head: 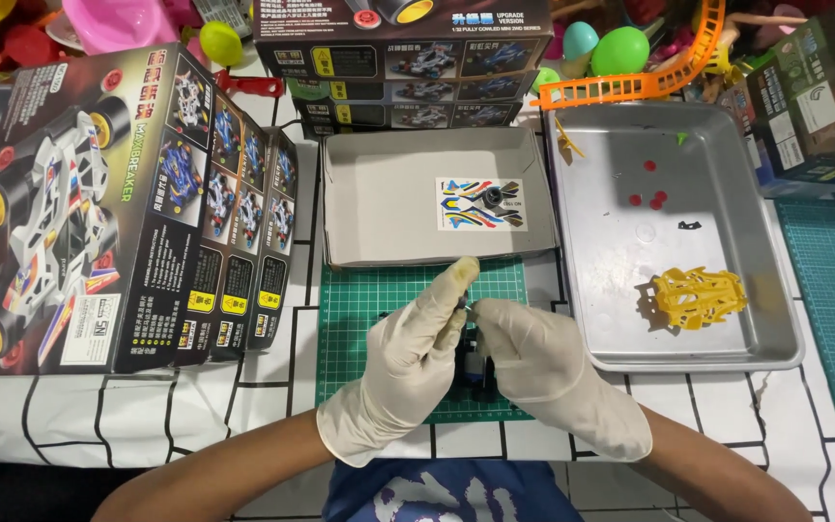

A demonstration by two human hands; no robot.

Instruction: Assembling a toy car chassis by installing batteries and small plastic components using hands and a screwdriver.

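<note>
Both my hands wear cream latex gloves and meet over a green cutting mat (379,300). My left hand (408,362) and my right hand (538,362) close together on a small black model car chassis (475,372) with a blue part, mostly hidden between the fingers. Just beyond them stands an open grey cardboard box lid (359,193) holding a colourful sticker sheet (480,204) with a small dark part on it.
A metal tray (727,242) at the right holds a yellow plastic car body (698,297), small red pieces and a black bit. Toy car boxes (99,203) lie stacked at the left, more boxes (398,58) at the back. An orange track piece (649,77) and green eggs lie behind.
</note>
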